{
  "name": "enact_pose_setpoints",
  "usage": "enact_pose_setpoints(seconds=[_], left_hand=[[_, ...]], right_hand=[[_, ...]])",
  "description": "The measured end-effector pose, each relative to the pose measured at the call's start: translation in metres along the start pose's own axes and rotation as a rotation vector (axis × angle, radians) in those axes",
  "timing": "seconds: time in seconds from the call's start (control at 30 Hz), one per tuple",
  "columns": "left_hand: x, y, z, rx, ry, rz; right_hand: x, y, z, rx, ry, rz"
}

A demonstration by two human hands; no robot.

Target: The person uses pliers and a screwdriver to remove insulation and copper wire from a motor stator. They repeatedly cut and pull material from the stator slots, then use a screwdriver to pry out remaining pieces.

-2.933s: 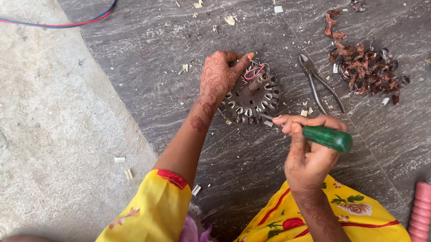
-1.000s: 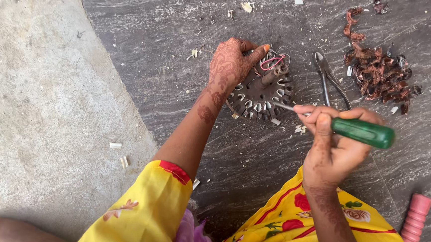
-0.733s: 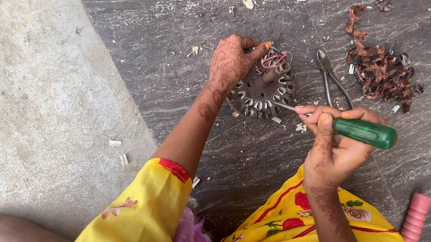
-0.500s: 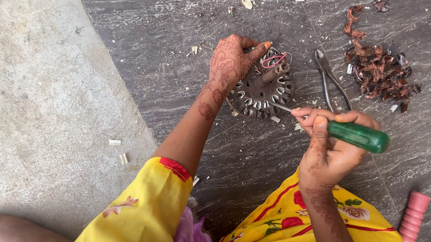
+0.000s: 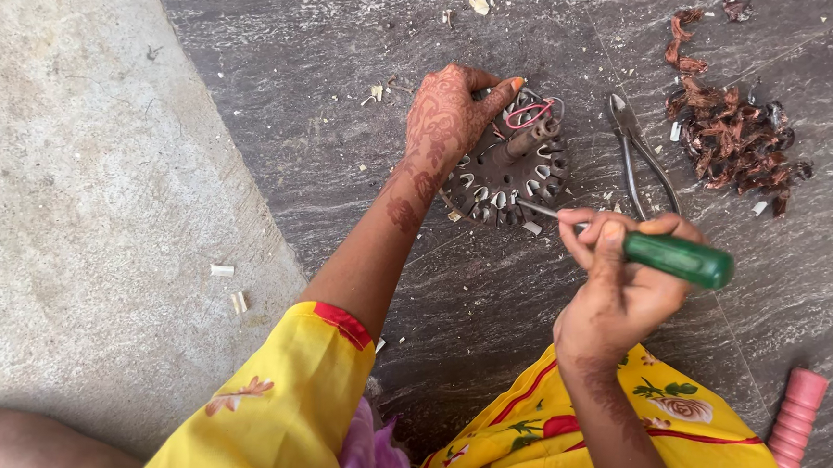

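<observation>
Dark grey veined stone floor [image 5: 499, 316], with a lighter rough concrete slab [image 5: 78, 206] taking up the 9 o'clock side. Round slotted motor stator [image 5: 514, 165] lies flat on the stone, near centre at about 1 o'clock. Left hand [image 5: 448, 116] sits on its 10 o'clock edge, fingers curled over the rim and pressing it down, thumb reaching toward the red wire loop at the top. Right hand [image 5: 622, 289] is closed tight around a green-handled screwdriver [image 5: 673, 257], at 4 o'clock from the stator; the metal tip meets the stator's slots on its 5 o'clock edge. Pliers [image 5: 638, 153] lie just beside the stator at 3 o'clock, untouched. Pile of stripped copper winding [image 5: 728, 128] further out at 2 o'clock. Pink ribbed spool [image 5: 794, 418] at 4 o'clock by the frame edge. Small pale scraps scattered about.
</observation>
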State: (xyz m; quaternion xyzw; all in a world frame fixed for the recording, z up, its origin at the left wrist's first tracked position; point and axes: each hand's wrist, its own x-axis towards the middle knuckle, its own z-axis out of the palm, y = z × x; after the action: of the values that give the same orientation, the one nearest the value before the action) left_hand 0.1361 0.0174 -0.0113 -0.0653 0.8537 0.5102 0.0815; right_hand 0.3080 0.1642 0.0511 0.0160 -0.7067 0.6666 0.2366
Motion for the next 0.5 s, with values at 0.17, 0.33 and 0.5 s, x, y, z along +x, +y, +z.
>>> enact_pose_setpoints(seconds=[0.17, 0.33, 0.5], left_hand=[[-0.002, -0.002, 0.0, -0.005, 0.024, 0.048], [-0.003, 0.0, -0.003, -0.012, -0.011, 0.008], [-0.002, 0.003, -0.003, -0.02, -0.026, -0.018]], right_hand=[[0.005, 0.008, 0.017, -0.114, -0.206, -0.084], [0.014, 0.005, -0.003, -0.074, -0.161, -0.004], [0.024, -0.015, -0.016, -0.058, -0.108, -0.045]])
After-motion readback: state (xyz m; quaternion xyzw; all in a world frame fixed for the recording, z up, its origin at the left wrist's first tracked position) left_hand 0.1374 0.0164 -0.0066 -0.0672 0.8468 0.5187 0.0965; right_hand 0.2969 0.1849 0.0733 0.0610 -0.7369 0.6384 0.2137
